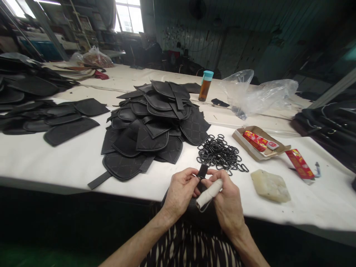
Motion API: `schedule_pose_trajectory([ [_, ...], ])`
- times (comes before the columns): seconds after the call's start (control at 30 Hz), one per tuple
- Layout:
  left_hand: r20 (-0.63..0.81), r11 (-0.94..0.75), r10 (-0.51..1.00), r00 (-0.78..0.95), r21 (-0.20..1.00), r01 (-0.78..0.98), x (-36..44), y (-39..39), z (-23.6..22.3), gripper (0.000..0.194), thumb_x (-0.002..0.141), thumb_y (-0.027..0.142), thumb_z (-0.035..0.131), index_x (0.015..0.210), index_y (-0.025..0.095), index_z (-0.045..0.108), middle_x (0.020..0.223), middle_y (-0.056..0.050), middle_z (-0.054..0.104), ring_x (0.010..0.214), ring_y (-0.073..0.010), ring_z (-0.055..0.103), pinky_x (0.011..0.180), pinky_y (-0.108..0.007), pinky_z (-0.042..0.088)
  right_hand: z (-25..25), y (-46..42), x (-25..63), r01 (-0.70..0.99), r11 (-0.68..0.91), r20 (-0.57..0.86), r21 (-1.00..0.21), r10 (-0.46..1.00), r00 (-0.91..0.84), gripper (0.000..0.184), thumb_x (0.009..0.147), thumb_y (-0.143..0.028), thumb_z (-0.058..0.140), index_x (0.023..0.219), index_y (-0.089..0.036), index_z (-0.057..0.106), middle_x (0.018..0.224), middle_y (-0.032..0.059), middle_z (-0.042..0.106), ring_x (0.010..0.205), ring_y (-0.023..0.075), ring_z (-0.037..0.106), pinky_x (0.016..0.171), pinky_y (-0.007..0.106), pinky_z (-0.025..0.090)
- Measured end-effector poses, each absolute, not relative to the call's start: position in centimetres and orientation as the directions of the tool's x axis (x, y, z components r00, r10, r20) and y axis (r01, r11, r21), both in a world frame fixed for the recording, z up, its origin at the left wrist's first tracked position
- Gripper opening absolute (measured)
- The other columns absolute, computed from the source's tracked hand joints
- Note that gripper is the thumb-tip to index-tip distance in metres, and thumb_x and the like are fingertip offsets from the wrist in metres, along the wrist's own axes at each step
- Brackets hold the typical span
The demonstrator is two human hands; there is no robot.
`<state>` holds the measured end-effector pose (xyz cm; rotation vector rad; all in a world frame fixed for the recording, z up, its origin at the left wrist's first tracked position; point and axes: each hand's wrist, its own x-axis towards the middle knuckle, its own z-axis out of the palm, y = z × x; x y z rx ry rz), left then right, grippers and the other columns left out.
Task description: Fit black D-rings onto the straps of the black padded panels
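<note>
My left hand (pixel 180 191) and my right hand (pixel 226 202) meet at the table's near edge, both pinching a black strap (pixel 202 171) of a dark fabric piece that hangs below the edge. A white cloth-wrapped roll (pixel 209 193) also lies in my right hand's fingers. Just beyond the hands is a heap of black metal rings (pixel 219 154). A big pile of black quilted fabric pieces (pixel 154 122) with straps sits further back, left of the rings.
More black pieces (pixel 55 118) lie at the left. A cardboard tray (pixel 257 150) with red packets, a loose red packet (pixel 299 163) and a pale wax-like block (pixel 270 185) lie at the right. A bottle (pixel 205 86) and clear plastic bags (pixel 258 94) stand behind.
</note>
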<state>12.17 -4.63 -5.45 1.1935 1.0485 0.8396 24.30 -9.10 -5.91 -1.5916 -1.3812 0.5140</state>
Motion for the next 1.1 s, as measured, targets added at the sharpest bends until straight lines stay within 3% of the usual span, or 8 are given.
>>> schedule_pose_trajectory([
  [0.13, -0.169, 0.169, 0.940, 0.298, 0.985, 0.026, 12.2, -4.9, -5.7, 0.018, 0.077, 0.024, 0.051, 0.089, 0.014, 0.060, 0.056, 0.002, 0.056, 0.048, -0.0105, 0.051, 0.048, -0.021, 0.043, -4.9, -8.7, 23.7, 0.228, -0.011, 0.067, -0.974, 0.940, 0.335, 0.018, 0.079, -0.025, 0.056, 0.070, -0.021, 0.041, 0.070, -0.0043, 0.051, 0.063, 0.0117, 0.048, 0.055, 0.021, 0.038],
  [0.3, -0.131, 0.113, 0.946, 0.295, 0.991, 0.076, 11.7, -5.5, -5.0, 0.020, 0.078, 0.026, 0.052, 0.093, 0.015, 0.060, 0.064, 0.000, 0.058, 0.053, -0.0117, 0.054, 0.051, -0.022, 0.044, -4.2, -8.1, 23.9, 0.169, 0.014, 0.063, -0.986, 0.956, 0.287, 0.022, 0.074, -0.024, 0.058, 0.067, -0.022, 0.037, 0.064, -0.0067, 0.042, 0.056, 0.0102, 0.040, 0.051, 0.021, 0.033],
  [0.43, -0.042, 0.024, 0.990, 0.131, 0.990, 0.137, 10.3, -6.1, -3.4, 0.015, 0.076, 0.031, 0.059, 0.085, 0.019, 0.059, 0.061, 0.004, 0.052, 0.051, -0.0081, 0.049, 0.047, -0.017, 0.038, -3.7, -7.3, 25.4, 0.164, 0.042, 0.084, -0.986, 0.962, 0.260, 0.025, 0.072, -0.026, 0.064, 0.067, -0.021, 0.040, 0.072, -0.0048, 0.049, 0.061, 0.0108, 0.041, 0.055, 0.022, 0.034],
  [0.53, -0.281, 0.282, 0.914, 0.292, 0.959, 0.040, 9.3, -6.2, -2.8, 0.030, 0.079, 0.044, 0.056, 0.066, 0.016, 0.053, 0.051, 0.005, 0.048, 0.036, -0.0042, 0.036, 0.035, -0.016, 0.026, -2.8, -6.7, 26.2, 0.228, 0.110, 0.166, -0.968, 0.956, 0.243, 0.026, 0.072, -0.024, 0.065, 0.065, -0.020, 0.041, 0.080, -0.0027, 0.055, 0.071, 0.0123, 0.047, 0.065, 0.023, 0.037],
  [0.67, -0.599, 0.812, 0.500, 0.625, 0.575, -0.099, 8.8, -5.8, -3.0, 0.049, 0.086, 0.052, 0.040, 0.076, 0.009, 0.062, 0.063, -0.008, 0.065, 0.042, -0.0121, 0.057, 0.041, -0.022, 0.044, -1.7, -7.2, 25.5, 0.333, 0.237, 0.286, -0.912, 0.952, 0.106, 0.022, 0.078, -0.019, 0.060, 0.067, -0.021, 0.041, 0.081, -0.0013, 0.059, 0.070, 0.0122, 0.051, 0.063, 0.023, 0.040],
  [0.8, -0.592, 0.873, 0.480, 0.647, 0.396, -0.286, 8.7, -5.8, -3.0, 0.042, 0.086, 0.043, 0.046, 0.071, 0.008, 0.064, 0.064, -0.009, 0.067, 0.057, -0.0173, 0.065, 0.060, -0.030, 0.052, -1.8, -9.3, 23.9, 0.447, 0.462, 0.430, -0.766, 0.885, -0.178, 0.019, 0.079, -0.005, 0.046, 0.069, -0.021, 0.041, 0.081, 0.0012, 0.061, 0.067, 0.0118, 0.054, 0.058, 0.022, 0.043],
  [0.97, -0.667, 0.815, 0.579, 0.469, 0.461, -0.351, 9.4, -6.4, -3.0, 0.024, 0.081, 0.025, 0.057, 0.064, 0.009, 0.064, 0.059, -0.007, 0.066, 0.051, -0.0125, 0.060, 0.060, -0.024, 0.050, -3.2, -11.4, 22.6, 0.545, 0.771, 0.664, -0.329, 0.599, -0.448, 0.026, 0.079, 0.002, 0.036, 0.066, -0.018, 0.046, 0.072, 0.0086, 0.063, 0.063, 0.0152, 0.056, 0.063, 0.029, 0.049],
  [1.1, -0.639, 0.724, 0.686, 0.347, 0.556, -0.408, 10.3, -7.3, -3.6, 0.021, 0.079, 0.019, 0.058, 0.064, 0.008, 0.066, 0.060, -0.009, 0.066, 0.060, -0.0138, 0.062, 0.069, -0.024, 0.049, -4.2, -11.9, 22.8, 0.580, 0.791, 0.697, -0.195, 0.527, -0.486, 0.026, 0.077, 0.005, 0.039, 0.069, -0.016, 0.051, 0.076, 0.0117, 0.066, 0.064, 0.0168, 0.059, 0.065, 0.031, 0.051],
])
